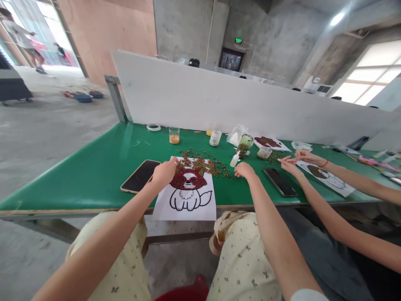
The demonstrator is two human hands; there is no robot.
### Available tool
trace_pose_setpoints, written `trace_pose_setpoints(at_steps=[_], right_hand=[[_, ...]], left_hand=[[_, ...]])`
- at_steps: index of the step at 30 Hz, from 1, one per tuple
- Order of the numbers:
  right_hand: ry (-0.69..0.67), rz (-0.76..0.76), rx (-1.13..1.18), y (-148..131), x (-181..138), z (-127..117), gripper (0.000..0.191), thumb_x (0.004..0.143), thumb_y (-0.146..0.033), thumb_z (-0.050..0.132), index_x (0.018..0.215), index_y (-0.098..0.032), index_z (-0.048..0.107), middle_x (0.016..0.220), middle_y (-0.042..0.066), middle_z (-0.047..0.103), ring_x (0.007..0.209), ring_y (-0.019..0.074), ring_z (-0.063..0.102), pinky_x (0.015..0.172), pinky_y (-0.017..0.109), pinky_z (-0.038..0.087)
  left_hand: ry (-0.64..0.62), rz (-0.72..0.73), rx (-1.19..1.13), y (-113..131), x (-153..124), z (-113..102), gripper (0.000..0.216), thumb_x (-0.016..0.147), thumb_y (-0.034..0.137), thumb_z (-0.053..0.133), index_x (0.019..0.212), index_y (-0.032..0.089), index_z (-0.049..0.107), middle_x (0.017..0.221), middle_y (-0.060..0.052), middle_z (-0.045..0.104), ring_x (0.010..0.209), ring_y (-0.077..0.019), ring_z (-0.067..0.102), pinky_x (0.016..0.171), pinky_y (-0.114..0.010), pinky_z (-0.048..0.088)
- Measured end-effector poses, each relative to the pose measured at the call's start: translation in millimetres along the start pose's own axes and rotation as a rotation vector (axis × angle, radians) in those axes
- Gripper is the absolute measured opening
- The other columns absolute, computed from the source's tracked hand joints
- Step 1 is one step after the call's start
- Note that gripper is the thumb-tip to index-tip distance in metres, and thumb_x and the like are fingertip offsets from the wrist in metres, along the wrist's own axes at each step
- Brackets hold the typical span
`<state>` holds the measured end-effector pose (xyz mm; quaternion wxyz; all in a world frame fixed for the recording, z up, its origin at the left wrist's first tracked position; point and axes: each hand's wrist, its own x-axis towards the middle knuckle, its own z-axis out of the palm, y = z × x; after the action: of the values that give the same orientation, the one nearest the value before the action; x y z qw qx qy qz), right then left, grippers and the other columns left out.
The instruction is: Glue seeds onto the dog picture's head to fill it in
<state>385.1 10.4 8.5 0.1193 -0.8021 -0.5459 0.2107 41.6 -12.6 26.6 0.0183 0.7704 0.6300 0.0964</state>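
A paper sheet (163,211) with an outlined cartoon animal lies before me and overhangs the table's front edge. Dark red beans fill much of the animal's head (196,180); its body is bare outline. Loose green and red beans (216,167) cover the sheet's top and spill onto the table. My left hand (164,172) is closed at the sheet's upper left corner, fingertips on the paper. To the right of the sheet, my right hand (244,170) is closed with fingers curled; anything inside is hidden. Just beyond it stands a small white squeeze bottle (234,159).
A phone (139,177) lies left of the sheet, another phone (280,182) to the right. Behind are a cup of yellow grains (174,136), a whitish cup (215,138) and a tipped green cup (245,144). A neighbour's hands (296,161) work over another drawing (340,186). A white partition (203,100) borders the table.
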Motion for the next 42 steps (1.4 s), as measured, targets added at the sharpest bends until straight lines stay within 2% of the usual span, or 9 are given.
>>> trace_pose_setpoints(at_steps=[4,8,12,16,20,24,28,33,42], right_hand=[[0.057,-0.148,0.005,-19,-8,9,0.011,0.080,-0.022,0.054,0.079,-0.018,0.064,0.071,0.000,0.070,0.059,0.0096,0.062,0.057,0.019,0.042],[0.163,-0.289,-0.035,-39,-18,19,0.011,0.077,-0.032,0.062,0.076,-0.021,0.063,0.075,-0.001,0.069,0.069,0.0122,0.061,0.058,0.020,0.038],[0.208,-0.443,-0.067,-58,-25,28,0.015,0.082,-0.035,0.057,0.078,-0.022,0.063,0.076,-0.001,0.068,0.071,0.0142,0.059,0.058,0.022,0.036],[0.215,-0.587,-0.082,-74,-27,38,0.021,0.090,-0.028,0.043,0.091,-0.025,0.064,0.089,-0.001,0.069,0.081,0.0144,0.060,0.065,0.022,0.039],[0.206,-0.693,-0.124,-91,-21,52,0.024,0.089,-0.017,0.043,0.101,-0.026,0.063,0.109,0.000,0.064,0.103,0.0152,0.054,0.078,0.023,0.040],[0.205,-0.699,-0.167,-109,-8,66,0.017,0.084,-0.018,0.054,0.095,-0.025,0.064,0.103,0.002,0.063,0.102,0.0182,0.052,0.078,0.025,0.040],[0.235,-0.629,-0.186,-120,4,75,0.011,0.085,-0.021,0.053,0.086,-0.021,0.065,0.097,0.005,0.062,0.094,0.0186,0.053,0.072,0.025,0.040],[0.255,-0.552,-0.201,-123,8,78,0.017,0.087,-0.027,0.051,0.082,-0.020,0.065,0.093,0.006,0.062,0.085,0.0179,0.054,0.067,0.025,0.039],[0.237,-0.573,-0.212,-124,5,82,0.016,0.086,-0.021,0.050,0.077,-0.019,0.063,0.095,0.006,0.060,0.089,0.0173,0.052,0.069,0.024,0.039]], left_hand=[[-0.019,0.006,0.069,2,-2,-3,0.033,0.093,0.022,0.024,0.120,0.021,0.044,0.082,-0.009,0.067,0.079,-0.0239,0.065,0.068,-0.031,0.045],[-0.009,0.013,0.048,1,-3,-2,0.037,0.089,0.016,0.028,0.124,0.021,0.041,0.086,-0.010,0.068,0.081,-0.0239,0.065,0.069,-0.031,0.045],[-0.014,0.028,0.038,0,-3,-1,0.040,0.089,0.015,0.026,0.125,0.019,0.041,0.092,-0.011,0.068,0.085,-0.0238,0.064,0.069,-0.031,0.046],[-0.021,0.032,0.040,-1,-2,-1,0.042,0.088,0.016,0.026,0.128,0.018,0.040,0.102,-0.012,0.067,0.089,-0.0239,0.064,0.071,-0.030,0.046],[-0.021,0.028,0.031,0,-4,-2,0.041,0.091,0.020,0.024,0.129,0.020,0.039,0.092,-0.011,0.068,0.084,-0.0240,0.065,0.069,-0.031,0.046],[-0.016,0.055,0.040,3,-9,-3,0.040,0.093,0.023,0.021,0.129,0.019,0.037,0.088,-0.011,0.068,0.082,-0.0241,0.065,0.069,-0.031,0.045],[0.003,0.052,0.030,8,-10,-3,0.040,0.095,0.028,0.019,0.130,0.021,0.037,0.088,-0.011,0.068,0.081,-0.0247,0.065,0.068,-0.031,0.045],[-0.026,0.040,-0.022,14,-10,-3,0.042,0.096,0.035,0.021,0.132,0.020,0.035,0.092,-0.011,0.068,0.082,-0.0241,0.065,0.068,-0.029,0.044],[-0.011,0.055,-0.046,14,-11,0,0.043,0.095,0.041,0.025,0.131,0.021,0.038,0.096,-0.012,0.068,0.085,-0.0280,0.065,0.069,-0.032,0.045]])
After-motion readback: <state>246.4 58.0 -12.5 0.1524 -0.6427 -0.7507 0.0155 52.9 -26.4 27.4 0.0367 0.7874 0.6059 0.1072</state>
